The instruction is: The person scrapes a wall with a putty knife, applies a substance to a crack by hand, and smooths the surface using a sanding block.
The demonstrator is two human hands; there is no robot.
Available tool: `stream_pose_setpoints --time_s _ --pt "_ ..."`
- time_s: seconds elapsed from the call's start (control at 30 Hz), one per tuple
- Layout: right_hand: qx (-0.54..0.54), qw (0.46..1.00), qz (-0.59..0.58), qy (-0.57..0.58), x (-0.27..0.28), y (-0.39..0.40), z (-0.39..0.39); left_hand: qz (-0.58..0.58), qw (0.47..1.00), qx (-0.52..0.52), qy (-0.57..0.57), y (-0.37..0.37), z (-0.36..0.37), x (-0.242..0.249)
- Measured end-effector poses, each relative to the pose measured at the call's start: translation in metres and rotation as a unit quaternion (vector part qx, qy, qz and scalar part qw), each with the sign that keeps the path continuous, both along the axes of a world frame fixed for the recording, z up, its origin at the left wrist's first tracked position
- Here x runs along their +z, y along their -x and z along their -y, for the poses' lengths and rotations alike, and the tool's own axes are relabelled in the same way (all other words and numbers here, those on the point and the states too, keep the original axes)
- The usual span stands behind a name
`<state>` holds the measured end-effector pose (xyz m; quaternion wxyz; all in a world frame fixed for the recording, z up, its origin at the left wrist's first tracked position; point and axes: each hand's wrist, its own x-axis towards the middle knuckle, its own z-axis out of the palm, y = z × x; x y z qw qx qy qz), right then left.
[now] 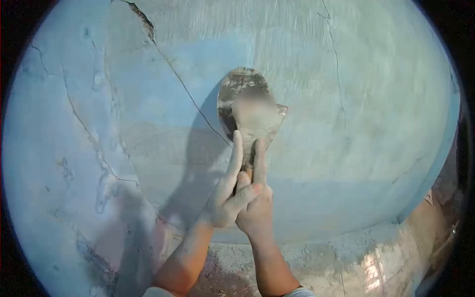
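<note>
My left hand (226, 200) and my right hand (257, 205) are pressed together at the middle, each with an index finger stretched upward. A dark, oval-bladed trowel (228, 96) with pale smears stands up from the hands on the left side. In front of it lies the flared blade of a putty knife (269, 126), its corner jutting out to the right. Both hands are closed around the handles; a bit of wooden handle (249, 173) shows between them. A blurred patch covers the middle of the blades. Behind is a blue-grey wall (316, 148).
A long crack (180, 81) runs down the wall from a broken gap (142, 20) toward the blades. Thinner cracks mark the left and right. Along the wall's foot runs a rough, dusty ledge (316, 257). The wall's right edge (430, 185) borders a darker area.
</note>
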<state>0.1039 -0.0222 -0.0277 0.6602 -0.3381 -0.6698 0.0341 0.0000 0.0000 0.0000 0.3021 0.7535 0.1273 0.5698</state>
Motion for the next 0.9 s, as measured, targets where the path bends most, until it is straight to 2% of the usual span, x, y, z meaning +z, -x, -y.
stream_pose_setpoints --time_s 0.17,0.23,0.3,0.33,0.37,0.4,0.5,0.57,0.6,0.67,0.73,0.8,0.9 --pt "0.006 0.999 0.005 0.053 0.043 0.004 0.006 0.004 0.995 0.043 -0.095 0.002 -0.021 0.025" --pt "0.007 0.997 0.012 0.081 0.04 0.011 0.013 -0.024 0.998 0.038 -0.032 0.008 -0.009 0.013" --pt "-0.03 0.996 0.041 0.07 0.008 0.011 0.018 -0.084 0.992 -0.005 0.096 0.016 0.019 -0.002" --pt "-0.012 0.997 0.013 0.075 0.005 0.006 0.017 -0.084 0.991 -0.01 0.104 0.019 0.023 -0.002" --pt "-0.006 0.997 0.032 0.076 0.007 0.005 0.018 -0.084 0.99 -0.016 0.112 0.022 0.027 -0.001" --pt "0.001 0.996 0.046 0.077 0.015 0.008 0.02 -0.059 0.996 -0.004 0.063 0.025 0.025 0.003" --pt "-0.013 0.995 0.073 0.069 0.03 0.016 0.014 -0.007 0.999 0.001 0.048 0.035 0.024 0.012" --pt "0.004 0.996 0.051 0.071 0.039 0.021 0.021 0.027 0.997 -0.026 0.068 0.033 0.02 0.004" --pt "-0.013 0.997 0.033 0.071 0.037 0.02 0.022 0.051 0.996 -0.034 0.057 0.03 0.018 -0.002" --pt "-0.026 0.999 0.046 -0.002 0.014 0.001 0.003 0.092 0.994 -0.042 0.045 0.025 0.012 -0.011" --pt "-0.015 1.0 0.013 0.007 0.011 0.005 -0.005 0.161 0.982 -0.059 0.076 0.028 0.0 -0.009" --pt "0.0 0.992 -0.059 0.113 0.016 0.02 0.011 0.263 0.947 -0.106 0.153 0.032 -0.008 -0.005" --pt "0.023 0.976 -0.111 0.185 0.024 0.028 0.032 0.215 0.947 -0.147 0.188 0.034 -0.005 -0.004"
